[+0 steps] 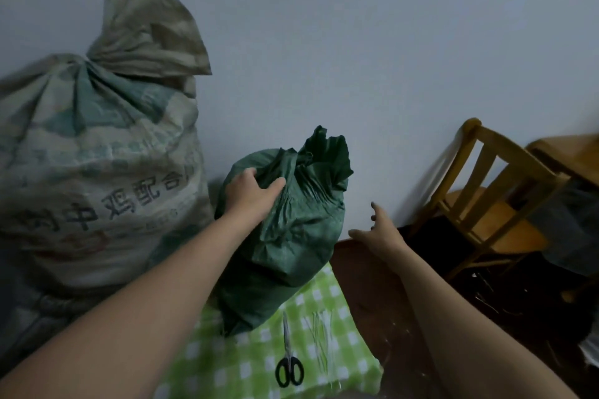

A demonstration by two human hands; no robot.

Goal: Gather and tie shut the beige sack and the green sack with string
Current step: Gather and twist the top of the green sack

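The left hand [249,194] has its grip clamped on a fold of the green sack [291,253] just under the bunched neck, while the right hand [376,233] hangs in the air beside it, grip apart. The green sack stands on a checked cloth [350,359] near scissors [288,363] and string [321,340]. The beige sack [97,172], neck gathered, stands just left.

Scissors [289,363] lie on green checked cloth [240,366]; wooden chair [505,227] at right.
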